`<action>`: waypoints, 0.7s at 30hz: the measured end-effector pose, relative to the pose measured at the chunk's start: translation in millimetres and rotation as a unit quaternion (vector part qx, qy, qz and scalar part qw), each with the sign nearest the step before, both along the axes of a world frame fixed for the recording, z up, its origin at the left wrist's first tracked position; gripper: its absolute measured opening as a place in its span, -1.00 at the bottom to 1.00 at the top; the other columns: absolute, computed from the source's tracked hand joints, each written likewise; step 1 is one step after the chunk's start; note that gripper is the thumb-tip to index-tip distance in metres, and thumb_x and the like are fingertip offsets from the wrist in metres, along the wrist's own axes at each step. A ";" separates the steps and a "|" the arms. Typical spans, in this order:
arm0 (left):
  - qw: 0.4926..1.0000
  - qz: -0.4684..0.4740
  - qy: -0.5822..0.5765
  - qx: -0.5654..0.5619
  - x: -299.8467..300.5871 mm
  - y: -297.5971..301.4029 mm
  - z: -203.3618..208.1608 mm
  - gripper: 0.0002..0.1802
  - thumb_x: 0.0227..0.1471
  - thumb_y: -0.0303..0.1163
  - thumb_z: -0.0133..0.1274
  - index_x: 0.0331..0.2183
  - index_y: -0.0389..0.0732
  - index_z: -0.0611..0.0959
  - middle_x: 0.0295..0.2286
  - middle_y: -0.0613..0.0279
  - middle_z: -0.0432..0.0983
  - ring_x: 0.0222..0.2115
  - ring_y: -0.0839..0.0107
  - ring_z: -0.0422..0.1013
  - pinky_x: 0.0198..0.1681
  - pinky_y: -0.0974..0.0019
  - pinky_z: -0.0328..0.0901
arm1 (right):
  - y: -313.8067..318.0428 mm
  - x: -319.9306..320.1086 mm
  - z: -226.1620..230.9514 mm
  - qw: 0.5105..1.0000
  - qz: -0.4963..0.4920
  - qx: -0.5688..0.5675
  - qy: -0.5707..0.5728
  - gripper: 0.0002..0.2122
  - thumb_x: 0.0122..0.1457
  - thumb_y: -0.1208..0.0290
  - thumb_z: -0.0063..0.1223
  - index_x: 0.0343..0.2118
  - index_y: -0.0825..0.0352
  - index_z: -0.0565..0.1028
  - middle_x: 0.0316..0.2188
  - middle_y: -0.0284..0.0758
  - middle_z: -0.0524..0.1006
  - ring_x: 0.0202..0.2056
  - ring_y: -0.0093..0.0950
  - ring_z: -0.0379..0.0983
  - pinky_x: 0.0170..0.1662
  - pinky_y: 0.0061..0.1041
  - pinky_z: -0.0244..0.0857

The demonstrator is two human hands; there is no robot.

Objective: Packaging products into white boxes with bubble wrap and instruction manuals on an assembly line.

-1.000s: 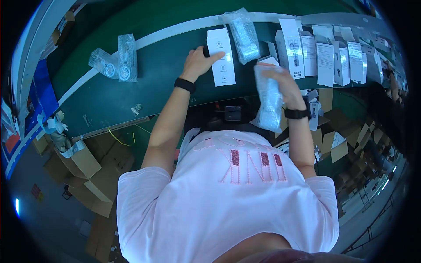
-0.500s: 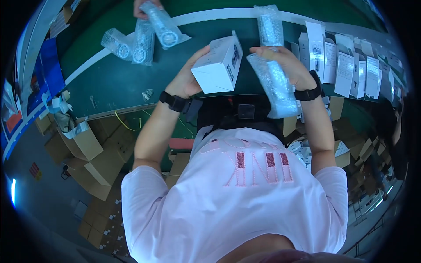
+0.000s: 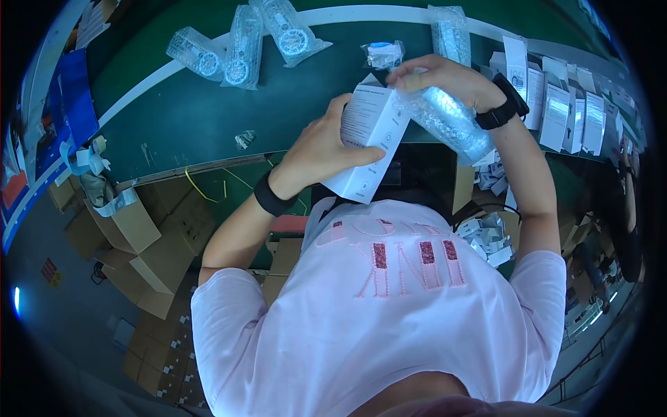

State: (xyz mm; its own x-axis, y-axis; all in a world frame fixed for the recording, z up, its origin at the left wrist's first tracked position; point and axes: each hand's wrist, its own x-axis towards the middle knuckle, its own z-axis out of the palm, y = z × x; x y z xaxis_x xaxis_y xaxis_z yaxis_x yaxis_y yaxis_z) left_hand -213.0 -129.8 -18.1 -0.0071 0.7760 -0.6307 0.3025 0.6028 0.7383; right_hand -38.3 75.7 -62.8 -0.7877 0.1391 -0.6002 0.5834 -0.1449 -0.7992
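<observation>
My left hand [image 3: 326,147] is wrapped round a tall white carton [image 3: 374,128], holding it tilted over the table's near edge. Its thumb lies across the printed side, and a flap stands up at the top. My right hand [image 3: 445,80] is beside that top end, fingertips at the carton's upper edge. Under its palm hangs a bubble-wrapped item [image 3: 455,132], gripped by the fingers; what is inside the wrap cannot be made out. A small clear bag with a blue and white piece [image 3: 383,54] lies on the table just beyond.
Several bubble-wrapped cylinders [image 3: 243,52] lie at the far left, another bubble-wrapped item [image 3: 451,33] at the far right. A row of white cartons with raised flaps [image 3: 556,115] lines the right. Crumpled plastic [image 3: 245,140] is near the front edge. Brown cardboard boxes [image 3: 156,260] stand below left.
The carton has come nearer my body and turned, showing other sides. My right hand has closed in on its top with the bubble-wrapped item. Another person's hand has left; the small bag now shows.
</observation>
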 end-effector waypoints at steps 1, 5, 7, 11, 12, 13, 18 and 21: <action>1.000 -0.003 -0.003 0.000 -1.3 -2.7 -0.1 0.23 -0.37 0.16 0.31 0.13 -0.45 0.14 -0.15 -0.30 0.42 -0.14 -0.07 0.44 -0.02 0.18 0.29 | -1.8 -1.4 -3.5 0.999 0.054 0.003 -0.004 -0.57 0.01 -0.01 0.20 -0.23 0.28 0.58 -0.28 -0.35 0.53 -0.17 -0.54 0.37 -0.03 -0.51 0.18; 0.989 0.092 -0.118 0.005 -15.5 -14.0 -9.5 0.08 -0.17 0.13 0.20 0.13 -0.45 0.15 -0.19 -0.17 0.46 -0.17 0.12 0.45 -0.08 0.29 0.31 | -21.7 -11.0 37.0 0.993 0.055 0.031 0.103 -0.76 -0.05 0.26 0.28 -0.46 0.34 0.54 -0.46 -0.38 0.53 -0.36 -0.55 0.41 -0.16 -0.59 0.22; 0.947 0.220 -0.231 0.040 -16.9 -11.4 -18.3 -0.26 0.06 0.01 0.03 0.05 -0.42 0.31 -0.27 0.10 0.48 -0.25 0.44 0.40 -0.19 0.47 0.27 | -34.0 -20.1 71.1 0.990 0.058 0.046 0.118 -0.78 -0.04 0.29 0.27 -0.45 0.34 0.54 -0.47 -0.38 0.53 -0.37 -0.54 0.41 -0.18 -0.58 0.23; 0.930 0.191 -0.313 -0.003 -25.2 12.7 3.7 -0.52 0.11 -0.06 -0.05 -0.27 -0.37 0.52 -0.35 0.28 0.47 -0.36 0.62 0.32 -0.36 0.50 0.19 | -51.1 -19.1 109.4 0.977 0.047 0.157 0.136 -0.80 -0.03 0.36 0.27 -0.40 0.36 0.54 -0.45 -0.40 0.54 -0.38 -0.54 0.45 -0.19 -0.55 0.27; 0.930 0.191 -0.314 0.002 -25.2 12.4 3.8 -0.52 0.11 -0.06 -0.05 -0.27 -0.37 0.52 -0.35 0.28 0.47 -0.36 0.62 0.32 -0.36 0.50 0.19 | -52.6 -18.1 116.0 0.974 0.054 0.181 0.126 -0.79 -0.04 0.38 0.27 -0.36 0.36 0.56 -0.44 -0.39 0.55 -0.36 -0.54 0.46 -0.18 -0.54 0.28; 0.940 0.189 -0.278 0.055 -26.1 12.3 1.9 -0.50 0.12 -0.06 -0.09 -0.22 -0.39 0.52 -0.37 0.21 0.49 -0.35 0.57 0.35 -0.34 0.47 0.20 | -51.9 -14.7 119.3 0.973 0.057 0.185 0.126 -0.79 -0.04 0.38 0.27 -0.36 0.36 0.56 -0.44 -0.39 0.55 -0.36 -0.54 0.46 -0.18 -0.54 0.28; 0.947 0.207 -0.066 0.236 -10.8 25.3 16.5 -0.41 0.16 -0.09 -0.22 -0.04 -0.44 0.47 -0.40 -0.09 0.53 -0.34 0.25 0.43 -0.25 0.28 0.26 | -12.6 37.4 191.9 0.940 -0.206 0.230 0.144 -0.70 0.04 0.29 0.20 -0.21 0.37 0.56 -0.30 -0.24 0.58 -0.29 -0.45 0.52 -0.17 -0.51 0.37; 0.922 0.185 0.064 0.335 9.0 29.3 19.5 -0.37 0.15 -0.09 -0.24 0.03 -0.45 0.40 -0.39 -0.29 0.49 -0.34 -0.01 0.43 -0.20 0.12 0.26 | -1.3 30.5 212.8 0.895 -0.279 0.055 0.343 -0.75 0.15 0.24 0.11 -0.26 0.36 0.52 -0.40 -0.32 0.55 -0.32 -0.53 0.51 -0.25 -0.56 0.40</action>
State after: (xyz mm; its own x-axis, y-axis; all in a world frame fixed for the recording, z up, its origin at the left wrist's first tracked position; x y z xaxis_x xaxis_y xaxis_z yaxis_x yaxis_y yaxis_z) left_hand -204.0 -100.5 1.4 -0.3908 0.9204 0.0129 0.2781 0.1047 0.9548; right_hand -7.8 74.4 149.9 -0.7557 0.6537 0.0394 -0.1885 -0.1595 -0.9690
